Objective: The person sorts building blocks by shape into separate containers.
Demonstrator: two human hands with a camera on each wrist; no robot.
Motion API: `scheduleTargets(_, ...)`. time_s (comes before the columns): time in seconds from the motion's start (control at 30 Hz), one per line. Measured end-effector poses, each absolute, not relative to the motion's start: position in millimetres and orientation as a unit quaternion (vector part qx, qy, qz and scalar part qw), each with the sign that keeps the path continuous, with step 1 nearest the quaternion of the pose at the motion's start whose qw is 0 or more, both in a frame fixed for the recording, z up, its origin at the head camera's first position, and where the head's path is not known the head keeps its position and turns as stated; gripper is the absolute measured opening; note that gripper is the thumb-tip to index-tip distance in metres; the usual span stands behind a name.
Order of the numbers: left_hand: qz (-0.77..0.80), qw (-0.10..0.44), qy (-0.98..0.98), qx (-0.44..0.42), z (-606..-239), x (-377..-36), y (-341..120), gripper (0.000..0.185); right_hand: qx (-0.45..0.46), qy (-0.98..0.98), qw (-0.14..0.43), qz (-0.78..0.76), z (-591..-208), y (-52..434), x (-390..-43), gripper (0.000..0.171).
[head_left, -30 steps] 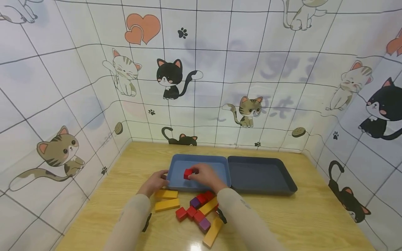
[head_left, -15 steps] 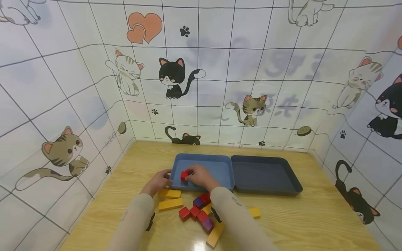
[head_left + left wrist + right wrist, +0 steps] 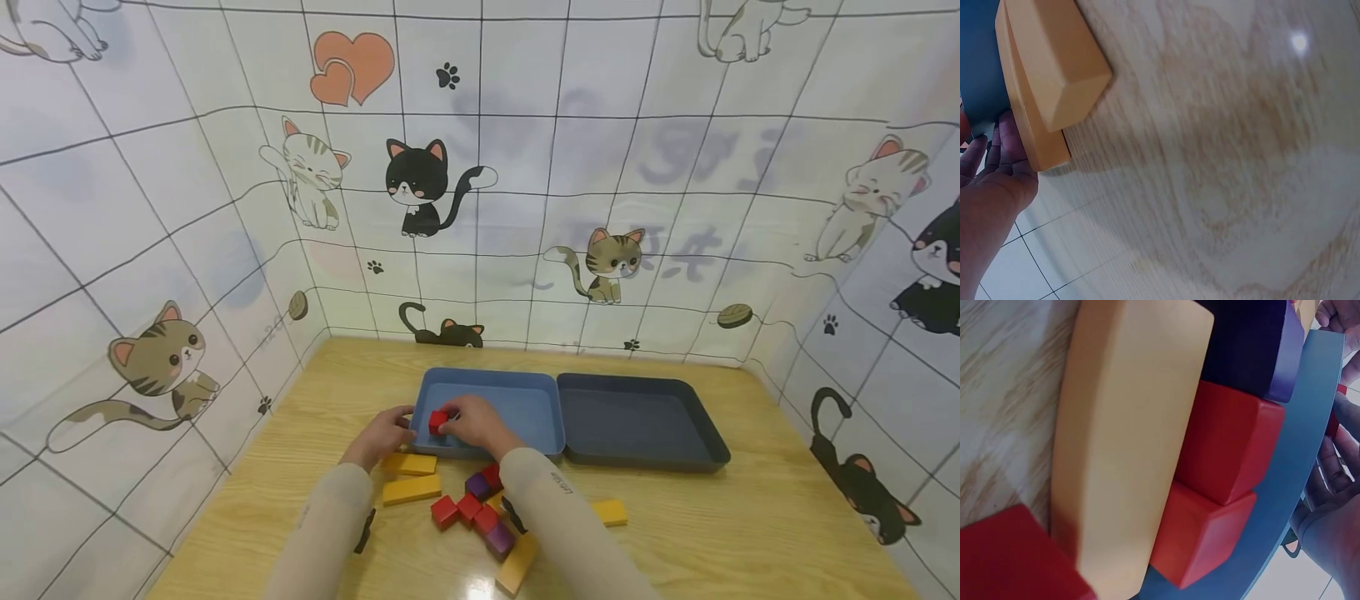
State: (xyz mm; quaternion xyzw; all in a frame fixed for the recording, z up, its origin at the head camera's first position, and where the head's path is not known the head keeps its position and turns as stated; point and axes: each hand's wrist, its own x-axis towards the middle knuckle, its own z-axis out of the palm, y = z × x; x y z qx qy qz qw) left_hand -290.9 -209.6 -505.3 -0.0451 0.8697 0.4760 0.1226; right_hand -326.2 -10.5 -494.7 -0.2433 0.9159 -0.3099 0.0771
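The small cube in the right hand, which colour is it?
Red. The cube pinched by the right hand shows best in the head view.

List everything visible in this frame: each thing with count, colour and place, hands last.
light blue tray: 1, light blue, table centre, touching the dark tray.
dark tray: 1, dark grey-blue, right of the light blue tray.
red cube: 1, red, in the light blue tray's near left corner.
yellow blocks: 4 visible, yellow, in front of the trays.
red cubes: about 4, red, clustered before the tray.
purple cubes: 2, purple, in that cluster.
table: 1, light wood.
left hand: on the tray's left edge.
right hand: pinching the red cube.
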Motion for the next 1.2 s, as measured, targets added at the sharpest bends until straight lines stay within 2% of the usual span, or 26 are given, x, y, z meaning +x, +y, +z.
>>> scheduleTargets(0.2, 0.473, 0.119, 0.872, -0.039, -508, -293, -204, 0.055, -0.245, 0.914, 0.08, -0.312, -494, -9, -325, 0.031)
scheduleTargets(0.47, 0.479, 0.114, 0.87, -0.027, -509, -291, -198, 0.052, -0.253, 0.907, 0.106, -0.319, -495, -3, -322, 0.051)
scheduleTargets(1.2, 0.474, 0.119, 0.872, -0.037, -507, -288, -208, 0.053, -0.242, 0.9, 0.08, -0.353, -483, 31, -313, 0.043)
